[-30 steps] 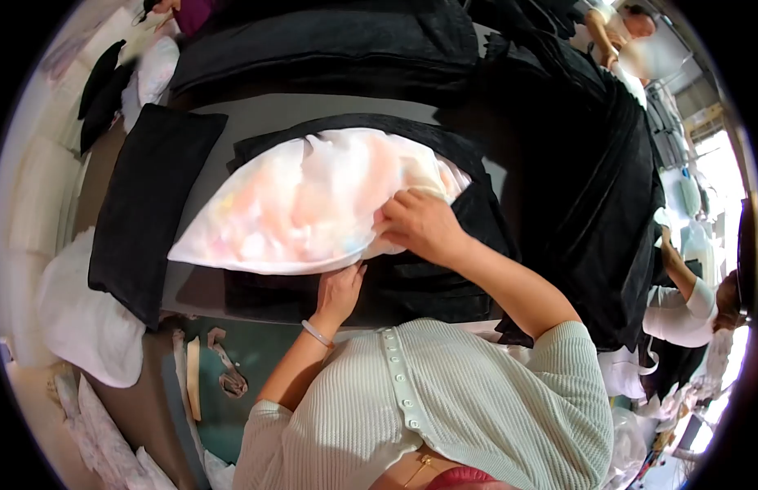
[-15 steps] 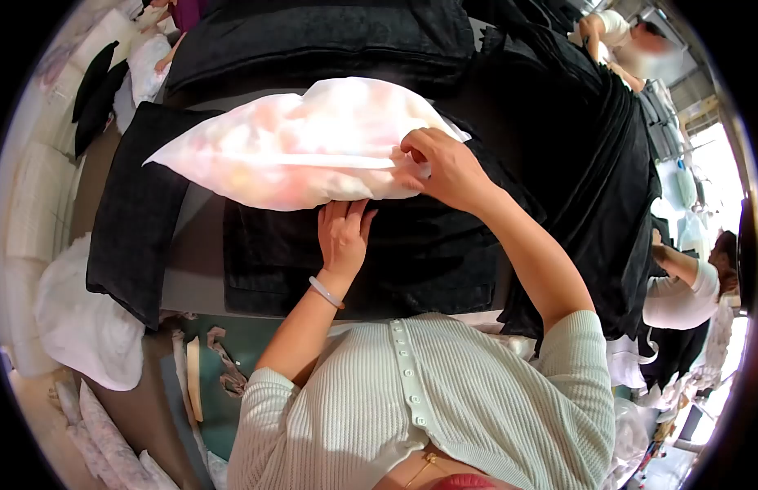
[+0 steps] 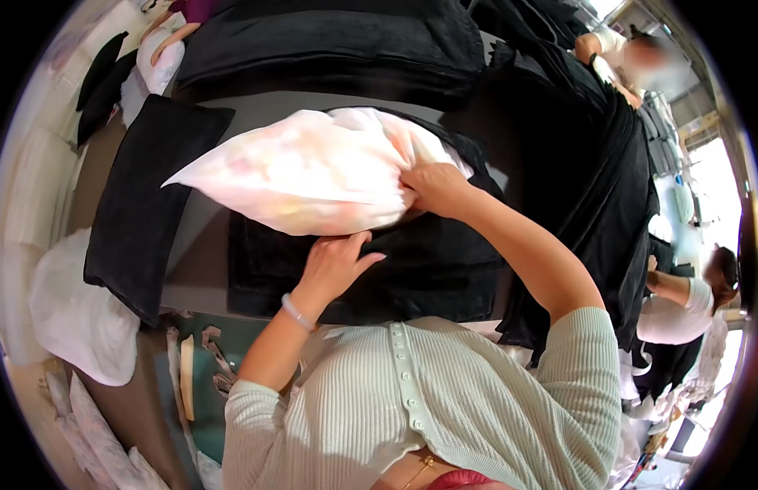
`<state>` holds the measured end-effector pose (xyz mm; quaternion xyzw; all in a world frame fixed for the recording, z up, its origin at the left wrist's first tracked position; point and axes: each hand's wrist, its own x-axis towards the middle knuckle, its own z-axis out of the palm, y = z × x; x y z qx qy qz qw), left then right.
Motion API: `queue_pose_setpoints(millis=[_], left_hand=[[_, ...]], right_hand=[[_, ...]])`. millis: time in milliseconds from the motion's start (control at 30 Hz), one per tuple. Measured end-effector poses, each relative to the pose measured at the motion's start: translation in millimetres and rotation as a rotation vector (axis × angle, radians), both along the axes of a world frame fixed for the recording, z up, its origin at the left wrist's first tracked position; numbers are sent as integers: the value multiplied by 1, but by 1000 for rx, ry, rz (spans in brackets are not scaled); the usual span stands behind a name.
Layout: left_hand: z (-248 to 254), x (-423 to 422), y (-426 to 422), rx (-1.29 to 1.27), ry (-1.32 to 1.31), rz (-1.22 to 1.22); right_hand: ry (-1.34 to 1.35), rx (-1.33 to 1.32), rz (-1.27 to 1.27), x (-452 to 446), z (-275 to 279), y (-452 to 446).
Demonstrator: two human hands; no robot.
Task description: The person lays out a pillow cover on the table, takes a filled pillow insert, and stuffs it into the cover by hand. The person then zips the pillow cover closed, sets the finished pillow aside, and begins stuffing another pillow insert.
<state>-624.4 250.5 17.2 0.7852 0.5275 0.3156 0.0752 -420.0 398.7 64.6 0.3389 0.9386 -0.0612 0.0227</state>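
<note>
A plump white pillow insert (image 3: 297, 171), with pinkish and yellowish filling showing through, lies tilted in front of me over black fabric. Its pointed corner faces left. My right hand (image 3: 436, 189) is closed on the right part of its cover, which is pulled into folds there. My left hand (image 3: 336, 263) rests at the lower edge with fingertips partly under the insert and thumb apart. Beneath the insert lies a flat black velvety cushion cover (image 3: 362, 282); part of its black edge shows behind the insert's right end.
A black cushion cover (image 3: 154, 204) lies on the left of the grey table (image 3: 201, 265). A large black stack (image 3: 330, 49) stands at the back, and black cloth (image 3: 591, 204) drapes on the right. White stuffed bags (image 3: 85, 314) sit at the left. Other people work at the edges.
The insert has come nearer and slightly right. My right hand now grips it with fingers sunk into the folds. My left hand has turned, its thumb now pointing right.
</note>
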Motion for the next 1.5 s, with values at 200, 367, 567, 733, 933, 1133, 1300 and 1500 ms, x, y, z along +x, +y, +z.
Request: queue_pose_setpoints(millis=[200,367,567,733,933,1133,1300,1500], left_hand=[[20,-47,-43,253,-100,184],[-23,-110,-56,-1,291,252],[-45,-161,-50,0,-54,387],[-18,-163,-49,67,-61,78],[-24,-168,-40,-4,-329,51],[-2,-169,-31,377,-436,-199],[10,-136,-3,551,-464,-182],[-6,-165,2,382,-413,-213]], right_hand=[[-320,-233,54,-16,-6,6],[-392,-225,224,-36,-7,-12],[-502,-580,452,-51,38,-12],[421,-263,453,-178,140,-36],[167,-430,750,-244,68,-38],[-108,13,670,-226,31,-48],[-252,152,901,-235,-17,-78],[-459,-3,1079,-252,-27,-62]])
